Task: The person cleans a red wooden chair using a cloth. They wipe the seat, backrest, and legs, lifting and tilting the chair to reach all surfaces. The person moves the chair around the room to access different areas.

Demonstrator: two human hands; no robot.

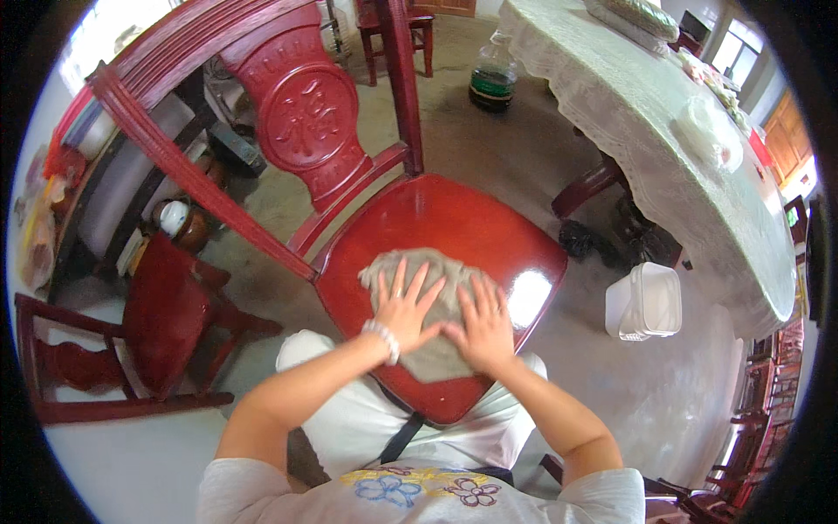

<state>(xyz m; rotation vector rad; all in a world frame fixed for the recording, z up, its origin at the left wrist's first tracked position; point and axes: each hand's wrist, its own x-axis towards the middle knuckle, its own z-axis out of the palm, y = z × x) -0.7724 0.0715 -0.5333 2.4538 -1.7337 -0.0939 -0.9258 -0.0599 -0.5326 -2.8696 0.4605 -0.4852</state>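
Note:
A grey-beige cloth (437,361) lies spread on the glossy red seat (452,216) of a wooden chair. Pressed flat on its left part is my left hand (407,308), fingers spread, with a ring and a beaded bracelet. My right hand (484,321) rests palm down on the cloth's right side, its fingers closer together. The two thumbs meet or nearly meet. Beyond the seat rises the chair's carved backrest (308,111), which bears a raised character in a round panel. Neither hand grips the cloth; both lie on top of it.
A white plastic bin (661,301) stands on the floor at the right, near a table with a lace tablecloth (628,118). Behind is a large bottle of green liquid (492,82). Another red chair (163,314) is at the left, near a brown jar (193,229).

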